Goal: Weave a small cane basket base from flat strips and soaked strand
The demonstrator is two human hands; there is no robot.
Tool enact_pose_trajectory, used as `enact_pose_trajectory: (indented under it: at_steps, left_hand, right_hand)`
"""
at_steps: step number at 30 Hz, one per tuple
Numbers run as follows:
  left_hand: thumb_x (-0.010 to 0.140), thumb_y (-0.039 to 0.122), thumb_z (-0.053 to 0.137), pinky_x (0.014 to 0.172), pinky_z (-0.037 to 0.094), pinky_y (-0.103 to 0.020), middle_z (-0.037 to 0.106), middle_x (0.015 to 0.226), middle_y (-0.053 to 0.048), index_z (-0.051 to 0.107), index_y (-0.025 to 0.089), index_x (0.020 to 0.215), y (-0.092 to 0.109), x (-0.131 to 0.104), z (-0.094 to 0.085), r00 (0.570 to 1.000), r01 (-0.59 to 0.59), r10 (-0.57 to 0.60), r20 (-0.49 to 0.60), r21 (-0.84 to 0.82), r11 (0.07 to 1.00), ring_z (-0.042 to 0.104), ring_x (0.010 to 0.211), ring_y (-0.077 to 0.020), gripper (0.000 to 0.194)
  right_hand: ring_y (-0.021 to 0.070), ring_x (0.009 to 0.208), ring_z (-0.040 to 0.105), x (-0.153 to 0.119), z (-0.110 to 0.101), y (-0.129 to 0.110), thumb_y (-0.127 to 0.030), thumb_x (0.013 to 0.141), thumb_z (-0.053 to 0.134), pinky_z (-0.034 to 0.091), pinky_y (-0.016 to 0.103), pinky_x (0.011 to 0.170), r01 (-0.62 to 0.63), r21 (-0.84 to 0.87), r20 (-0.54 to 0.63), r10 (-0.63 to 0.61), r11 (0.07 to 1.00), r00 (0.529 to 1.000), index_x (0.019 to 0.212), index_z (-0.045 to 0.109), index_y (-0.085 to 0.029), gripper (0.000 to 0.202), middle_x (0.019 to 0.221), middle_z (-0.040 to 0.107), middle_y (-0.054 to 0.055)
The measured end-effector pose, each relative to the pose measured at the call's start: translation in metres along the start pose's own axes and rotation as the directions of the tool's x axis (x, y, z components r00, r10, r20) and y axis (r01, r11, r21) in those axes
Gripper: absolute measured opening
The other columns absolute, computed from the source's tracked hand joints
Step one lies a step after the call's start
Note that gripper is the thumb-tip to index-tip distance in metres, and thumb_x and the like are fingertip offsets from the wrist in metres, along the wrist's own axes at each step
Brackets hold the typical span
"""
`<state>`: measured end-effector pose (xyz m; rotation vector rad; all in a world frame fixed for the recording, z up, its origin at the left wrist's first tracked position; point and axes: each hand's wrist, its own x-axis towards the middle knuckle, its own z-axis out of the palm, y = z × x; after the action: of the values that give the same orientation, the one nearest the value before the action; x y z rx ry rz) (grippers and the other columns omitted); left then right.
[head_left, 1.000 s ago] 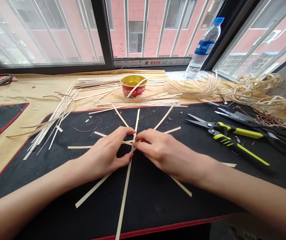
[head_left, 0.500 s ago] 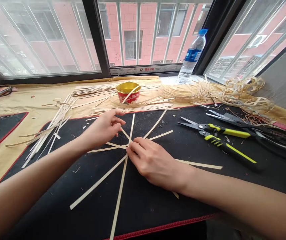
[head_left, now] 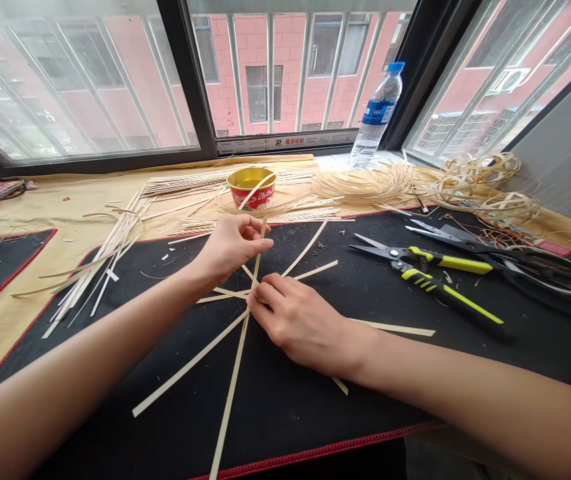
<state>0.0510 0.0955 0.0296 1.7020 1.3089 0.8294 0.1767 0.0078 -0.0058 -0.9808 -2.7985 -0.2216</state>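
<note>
Several flat, pale bamboo strips [head_left: 229, 397] cross at one centre and fan out like spokes over the black mat [head_left: 175, 440]. At that crossing, my right hand [head_left: 290, 320] is closed, its thumb and fingertips pinching the strips together; the exact grip is partly hidden by the fingers. My left hand [head_left: 238, 248] is above the centre, thumb and fingers closed on the upper part of the strip that points toward the window. Other spokes reach out to the right from under my right hand and wrist.
Yellow-and-black shears [head_left: 428, 280] and black scissors [head_left: 505, 253] lie at the right. Behind the mat stand a red tin bowl [head_left: 251, 195] and a water bottle [head_left: 376, 120]. Coiled strips [head_left: 365, 183] and straight strips [head_left: 105, 257] lie around the mat's back and left.
My left hand has moved right and slightly up, from loosely open beside the spokes to closed on the far strip. My right hand keeps its pinch at the crossing; the view has shifted slightly.
</note>
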Motion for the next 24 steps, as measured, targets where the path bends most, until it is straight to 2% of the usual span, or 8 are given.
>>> enact_pose_trajectory:
  at_steps: [3, 6, 10, 17, 21, 24]
  left_hand:
    - [0.065, 0.022, 0.07, 0.066, 0.041, -0.027, 0.063, 0.067, -0.001, 0.066, 0.017, 0.065, -0.009, -0.005, -0.002, 0.992, -0.039, 0.049, -0.118, 0.091, 0.995, 0.054, 0.066, -0.0155, 0.006]
    - [0.065, 0.026, 0.07, 0.069, 0.042, -0.029, 0.065, 0.075, -0.003, 0.066, 0.019, 0.064, -0.021, -0.01, -0.007, 0.97, -0.017, 0.051, -0.24, 0.142, 0.99, 0.056, 0.075, -0.0197, 0.009]
    - [0.066, 0.029, 0.069, 0.065, 0.042, -0.028, 0.065, 0.075, -0.002, 0.063, 0.019, 0.065, -0.027, -0.015, -0.007, 0.947, 0.017, 0.005, -0.322, 0.064, 0.998, 0.058, 0.078, -0.0209, 0.012]
    - [0.063, 0.024, 0.071, 0.065, 0.046, -0.026, 0.059, 0.064, 0.001, 0.059, 0.016, 0.067, -0.022, -0.018, 0.001, 0.935, 0.012, -0.09, -0.344, -0.221, 0.975, 0.059, 0.066, -0.0147, 0.015]
    - [0.059, 0.019, 0.072, 0.077, 0.052, -0.03, 0.063, 0.076, 0.001, 0.056, 0.015, 0.08, -0.02, -0.018, 0.0, 0.954, -0.067, -0.045, -0.295, -0.359, 0.931, 0.066, 0.074, -0.0146, 0.027]
    - [0.059, 0.016, 0.073, 0.083, 0.053, -0.034, 0.066, 0.077, 0.001, 0.051, 0.017, 0.091, -0.016, -0.017, -0.006, 0.969, -0.107, 0.006, -0.248, -0.396, 0.912, 0.069, 0.075, -0.016, 0.039]
  right_hand:
    - [0.0262, 0.086, 0.052, -0.001, 0.002, 0.0, -0.004, 0.09, 0.038, 0.047, 0.039, 0.073, 0.0, 0.007, -0.027, 0.0, 1.0, 1.0, 0.099, 0.064, -0.004, 0.028, 0.095, 0.061, 0.018]
    - [0.0254, 0.086, 0.052, -0.001, 0.002, -0.001, -0.005, 0.09, 0.04, 0.047, 0.039, 0.073, 0.005, 0.014, -0.041, -0.005, 1.0, 0.999, 0.098, 0.064, -0.004, 0.025, 0.094, 0.06, 0.018]
    - [0.0263, 0.085, 0.053, -0.001, 0.002, -0.001, -0.005, 0.09, 0.041, 0.046, 0.038, 0.072, 0.009, 0.009, -0.04, -0.009, 1.0, 0.999, 0.099, 0.064, -0.003, 0.025, 0.093, 0.06, 0.017]
    - [0.0277, 0.086, 0.052, -0.001, 0.001, 0.0, -0.005, 0.09, 0.038, 0.046, 0.039, 0.071, 0.007, 0.006, -0.029, -0.006, 1.0, 1.0, 0.1, 0.064, -0.004, 0.028, 0.094, 0.061, 0.017]
    - [0.0266, 0.086, 0.052, -0.001, 0.001, 0.0, -0.005, 0.09, 0.038, 0.046, 0.039, 0.073, 0.008, 0.018, -0.031, -0.008, 1.0, 0.999, 0.098, 0.064, -0.004, 0.027, 0.095, 0.06, 0.018]
    - [0.0268, 0.087, 0.051, -0.001, 0.001, 0.001, -0.006, 0.09, 0.038, 0.046, 0.039, 0.073, 0.006, 0.028, -0.027, -0.005, 1.0, 1.0, 0.097, 0.064, -0.005, 0.026, 0.096, 0.06, 0.017]
